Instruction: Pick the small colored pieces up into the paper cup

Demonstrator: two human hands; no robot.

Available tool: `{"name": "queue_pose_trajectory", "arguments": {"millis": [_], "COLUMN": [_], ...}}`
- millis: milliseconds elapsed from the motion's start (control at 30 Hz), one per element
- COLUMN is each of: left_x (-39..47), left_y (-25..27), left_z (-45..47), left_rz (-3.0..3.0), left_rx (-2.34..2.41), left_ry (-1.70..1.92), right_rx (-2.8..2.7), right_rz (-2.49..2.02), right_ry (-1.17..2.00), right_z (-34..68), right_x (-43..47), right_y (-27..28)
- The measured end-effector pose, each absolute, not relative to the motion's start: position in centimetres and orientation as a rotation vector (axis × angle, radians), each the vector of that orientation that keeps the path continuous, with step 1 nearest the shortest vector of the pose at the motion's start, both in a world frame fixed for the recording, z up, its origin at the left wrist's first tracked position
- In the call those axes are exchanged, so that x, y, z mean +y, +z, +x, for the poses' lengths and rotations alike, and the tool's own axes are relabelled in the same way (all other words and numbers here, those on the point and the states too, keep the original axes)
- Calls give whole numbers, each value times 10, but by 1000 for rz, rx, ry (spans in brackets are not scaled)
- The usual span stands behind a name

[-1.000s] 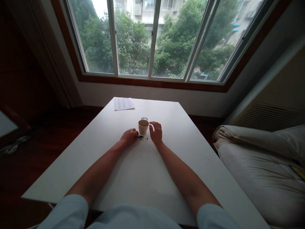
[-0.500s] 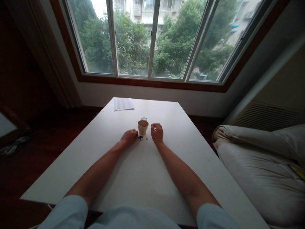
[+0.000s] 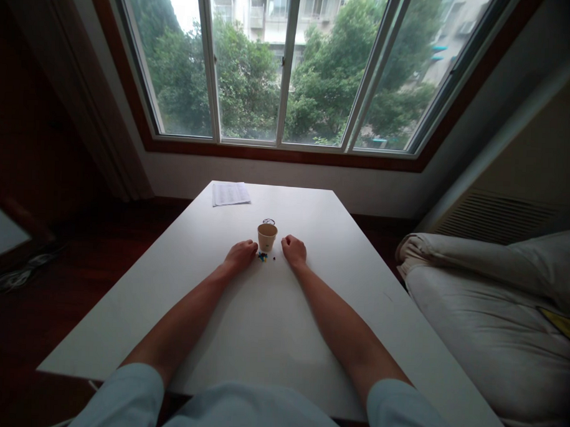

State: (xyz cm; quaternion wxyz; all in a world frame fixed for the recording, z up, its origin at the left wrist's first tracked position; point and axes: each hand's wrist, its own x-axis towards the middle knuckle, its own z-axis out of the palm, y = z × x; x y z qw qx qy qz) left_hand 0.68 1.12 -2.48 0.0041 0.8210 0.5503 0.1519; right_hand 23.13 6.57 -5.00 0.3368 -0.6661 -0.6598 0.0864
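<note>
A light brown paper cup [image 3: 267, 240] stands upright on the white table [image 3: 262, 337], its open top facing me. Just in front of it lies a small pile of tiny coloured pieces [image 3: 263, 257], blue, yellow and dark. One dark piece [image 3: 274, 258] sits apart, to the right. My left hand [image 3: 241, 254] rests left of the pile with its fingers curled together, the tips close beside the pieces. To the right of the cup, my right hand [image 3: 294, 250] is closed, apart from the cup. Whatever either hand holds, if anything, is hidden.
Behind the cup lies a thin dark loop [image 3: 268, 221], partly hidden. Printed papers [image 3: 231, 194] lie at the table's far left corner. Beyond the far edge is a wall with a window [image 3: 284, 83]. A padded pale seat [image 3: 487, 320] stands along the right side.
My right hand has come down slightly toward the table, and its fingers are curled in more. My left hand has hardly moved. The cup and the small pieces stay in place.
</note>
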Motion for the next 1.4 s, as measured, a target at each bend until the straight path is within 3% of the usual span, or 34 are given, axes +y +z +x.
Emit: {"name": "queue_pose_trajectory", "arguments": {"millis": [1400], "left_x": [14], "left_y": [-34], "left_z": [1], "left_rz": [2593], "left_rx": [1588], "left_ry": [582], "right_rx": [-1895], "right_rz": [-1870], "right_ry": [269], "right_z": [225], "right_x": [54], "right_y": [-35]}}
